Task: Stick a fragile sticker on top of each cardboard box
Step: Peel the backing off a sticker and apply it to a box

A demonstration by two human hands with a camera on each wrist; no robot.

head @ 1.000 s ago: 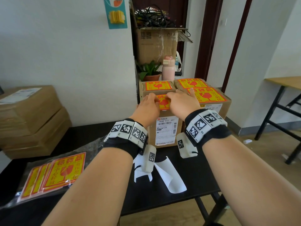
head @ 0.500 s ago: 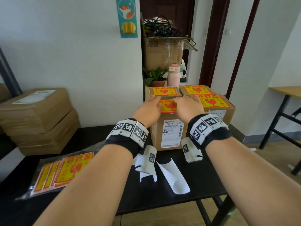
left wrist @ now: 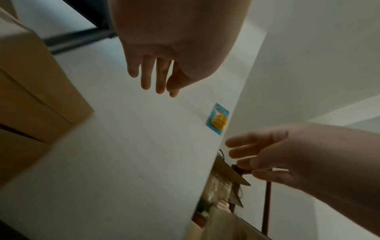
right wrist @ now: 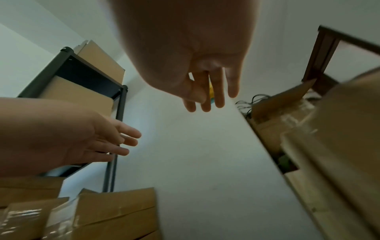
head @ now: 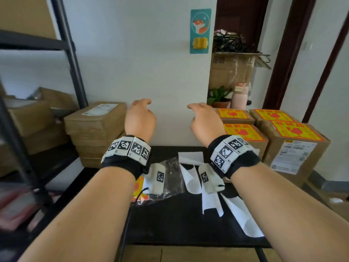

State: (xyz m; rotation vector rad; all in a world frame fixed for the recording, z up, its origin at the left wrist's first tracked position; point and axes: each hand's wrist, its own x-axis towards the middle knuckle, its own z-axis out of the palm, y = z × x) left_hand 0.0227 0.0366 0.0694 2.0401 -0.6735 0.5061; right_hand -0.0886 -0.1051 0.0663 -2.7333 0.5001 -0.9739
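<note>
Both my hands hover empty in front of the white wall, above the black table (head: 170, 220). My left hand (head: 140, 114) and my right hand (head: 204, 118) have relaxed, spread fingers; the wrist views show the same for the left hand (left wrist: 156, 81) and the right hand (right wrist: 205, 97). To the right stand several cardboard boxes, each with a red-and-yellow fragile sticker on top; the nearest one (head: 243, 133) is just right of my right hand. A stack of flat brown boxes (head: 98, 127) at the left bears only a white label. A pack of stickers (head: 138, 188) lies under my left wrist.
White backing papers (head: 243, 218) lie curled on the table. A black metal shelf (head: 73, 72) with more cartons stands at the left. Behind the stickered boxes are a plant (head: 219, 95), a pink bottle (head: 240, 96) and an open carton of cables (head: 232, 70).
Both hands have come off the sticker on the front box and moved left and up into the air. The view has swung left toward the plain stack.
</note>
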